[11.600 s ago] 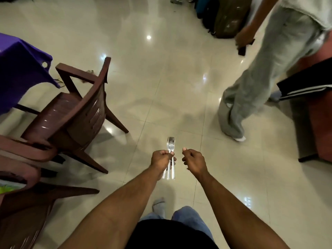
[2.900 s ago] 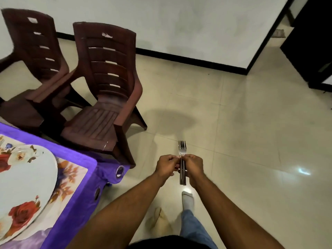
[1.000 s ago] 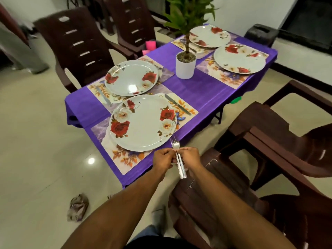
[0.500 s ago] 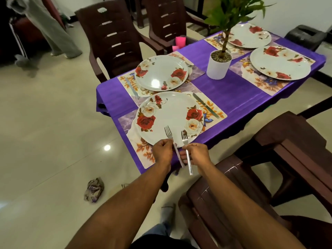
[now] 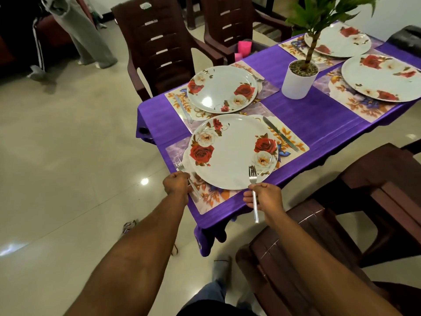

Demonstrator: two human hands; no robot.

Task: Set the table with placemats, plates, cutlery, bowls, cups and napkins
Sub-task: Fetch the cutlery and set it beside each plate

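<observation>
A purple-clothed table (image 5: 314,115) carries several floral placemats, each with a rose-patterned white plate. At the nearest plate (image 5: 232,151), my left hand (image 5: 176,184) holds a fork (image 5: 181,166) low over the placemat (image 5: 207,198), left of the plate. Another fork (image 5: 253,183) is gripped in my right hand (image 5: 265,198), tines up over the plate's near right rim. A knife (image 5: 280,133) lies on the placemat right of this plate. The second plate (image 5: 222,88) has a knife (image 5: 183,108) on its left.
A white potted plant (image 5: 299,79) stands mid-table. Brown plastic chairs stand behind the table (image 5: 157,46) and close at my right (image 5: 330,236). Pink items (image 5: 243,49) lie on a far chair. A person's legs (image 5: 84,35) are at the far left. A rag (image 5: 129,225) lies on the floor.
My hands have moved apart, each with one fork. The left hand has gone down to the placemat left of the nearest plate; the right stays by the plate's near right rim.
</observation>
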